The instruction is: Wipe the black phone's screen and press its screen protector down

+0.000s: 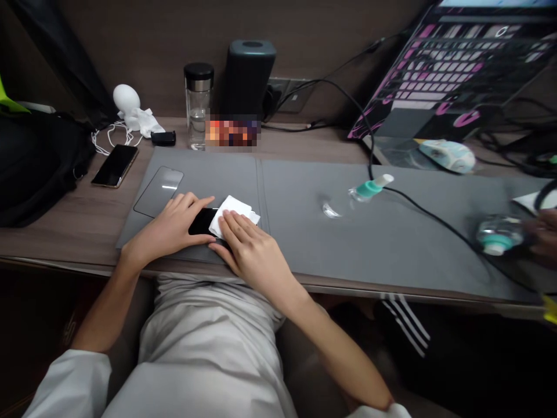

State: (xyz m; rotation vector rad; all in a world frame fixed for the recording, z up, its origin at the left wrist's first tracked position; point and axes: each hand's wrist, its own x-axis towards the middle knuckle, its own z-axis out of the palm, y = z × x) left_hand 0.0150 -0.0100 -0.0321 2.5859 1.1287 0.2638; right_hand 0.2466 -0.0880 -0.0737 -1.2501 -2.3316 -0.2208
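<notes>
A black phone [202, 222] lies on the grey desk mat, screen up. My left hand [172, 225] grips its left end, with the thumb along the near edge and the fingers along the far edge. My right hand [257, 255] presses a folded white tissue [230, 207] onto the phone's screen with its fingertips, the thumb at the near edge. Hand and tissue hide the phone's right part. Just beyond my left hand lies a clear screen protector [157, 193] with a black border.
A clear bottle with a teal collar [369, 188] lies right of centre; another teal-collared bottle [498, 237] is by another person's hand [547, 232]. A second phone [115, 166], a glass flask [199, 110], a mouse [448, 155] and a black cable [418, 203] surround the grey mat [313, 244].
</notes>
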